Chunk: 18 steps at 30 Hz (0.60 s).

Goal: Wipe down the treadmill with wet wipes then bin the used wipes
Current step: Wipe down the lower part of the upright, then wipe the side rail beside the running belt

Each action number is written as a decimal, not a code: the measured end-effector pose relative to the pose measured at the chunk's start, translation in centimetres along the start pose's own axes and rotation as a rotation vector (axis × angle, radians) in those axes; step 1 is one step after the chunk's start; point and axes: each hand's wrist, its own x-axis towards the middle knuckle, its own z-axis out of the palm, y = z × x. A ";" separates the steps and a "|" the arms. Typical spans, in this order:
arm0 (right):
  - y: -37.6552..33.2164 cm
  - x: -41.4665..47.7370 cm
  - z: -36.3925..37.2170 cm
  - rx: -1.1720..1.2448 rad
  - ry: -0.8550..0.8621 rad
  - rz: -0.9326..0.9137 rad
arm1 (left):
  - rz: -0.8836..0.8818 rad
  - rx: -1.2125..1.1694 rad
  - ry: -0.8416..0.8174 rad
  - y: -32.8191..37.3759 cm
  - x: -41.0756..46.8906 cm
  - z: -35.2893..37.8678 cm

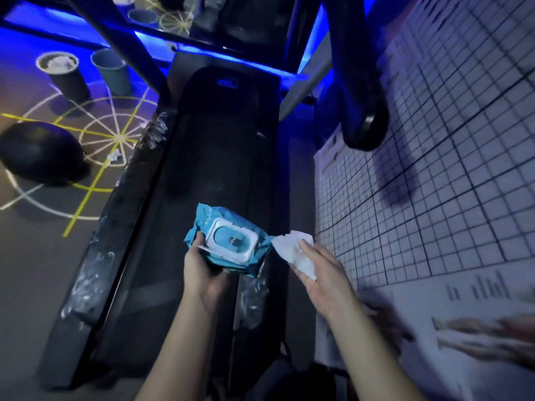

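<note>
The left hand (202, 273) cradles the blue wipe pack (231, 241) from below, its grip curled round the near edge with the thumb beside the white lid, which looks flipped open. The right hand (324, 276) is just beside the pack with its grip closed on a white wipe (295, 253), fingers laid over the crumpled sheet; the thumb beneath is hidden. Both hands hover above the near end of the treadmill belt (208, 157), so the step in hand appears to be getting a fresh wipe ready for use. To do it well, the sheet wants shaking out flat rather than being used bunched, so that more wet surface meets the machine. The lid is best snapped closed and the pack parked somewhere off the belt, freeing the left hand for steadying. Judging by the layout, the handrail (359, 82) up on the right and the plastic-wrapped side rail (115, 227) are the surfaces a hand touches most, so they deserve long overlapping strokes in one direction. The bin (62, 73) holding white scraps stands well apart on the floor at the upper left, beside a second bin (111, 70); a spent wipe should be carried there, not tossed.
</note>
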 end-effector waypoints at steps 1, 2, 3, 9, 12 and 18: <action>1.1 0.5 -1.1 0.000 0.046 0.015 | 0.012 -0.010 0.010 0.0 0.1 -1.0; 2.3 1.2 -2.2 0.015 0.080 0.027 | 0.022 -0.015 0.033 -0.1 0.2 -2.0; 3.5 2.0 -3.1 0.012 0.106 0.035 | 0.030 -0.010 0.063 -0.1 0.3 -3.0; 11.2 8.6 -5.6 -0.080 0.085 0.152 | 0.082 0.135 0.222 -0.4 4.9 -11.2; 15.7 13.8 -6.1 -0.058 0.089 0.235 | 0.105 0.139 0.320 -1.8 9.9 -15.5; 22.7 23.2 -7.4 -0.101 -0.023 0.255 | 0.153 0.259 0.453 -5.3 21.9 -21.5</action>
